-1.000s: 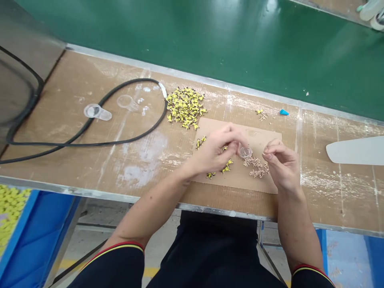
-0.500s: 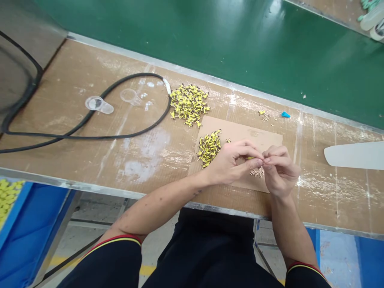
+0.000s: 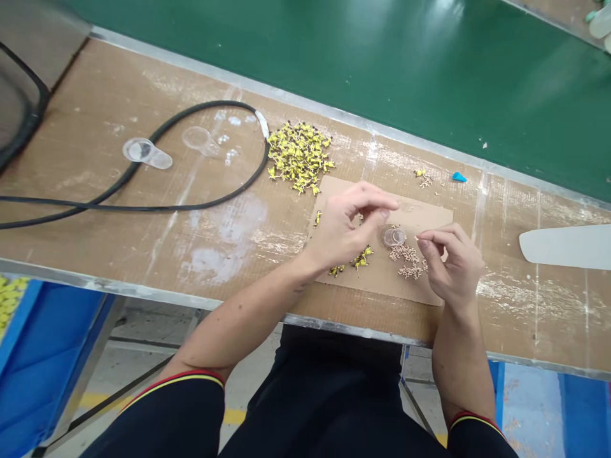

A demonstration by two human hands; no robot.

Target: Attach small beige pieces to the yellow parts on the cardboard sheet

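My left hand (image 3: 351, 222) is over the left part of a cardboard sheet (image 3: 329, 189), palm down. Its thumb and index finger are slightly apart, and nothing shows between them. Small yellow-and-dark figures (image 3: 363, 256) lie under and around it, partly hidden by the hand. At the sheet's right side my right hand (image 3: 451, 264) is closed in a pinch, with a tiny pale piece (image 3: 417, 238) at its fingertips. Between the hands stands a small clear round container (image 3: 394, 236). Close below it lie many tiny pinkish-beige pieces (image 3: 405, 256), some partly behind my right hand.
A larger heap of yellow figures (image 3: 300, 156) sits behind the sheet. To the left are a looped black cable (image 3: 191, 207) and clear plastic scoops (image 3: 147, 153). A blue cone-shaped piece (image 3: 459, 177) lies at the back, a white flat strip (image 3: 568, 247) at right. Beyond runs a green surface (image 3: 334, 57).
My hands were together at the fingertips and are now apart. The left has moved left over the yellow figures; the right stays near its place. The clear container has come into view.
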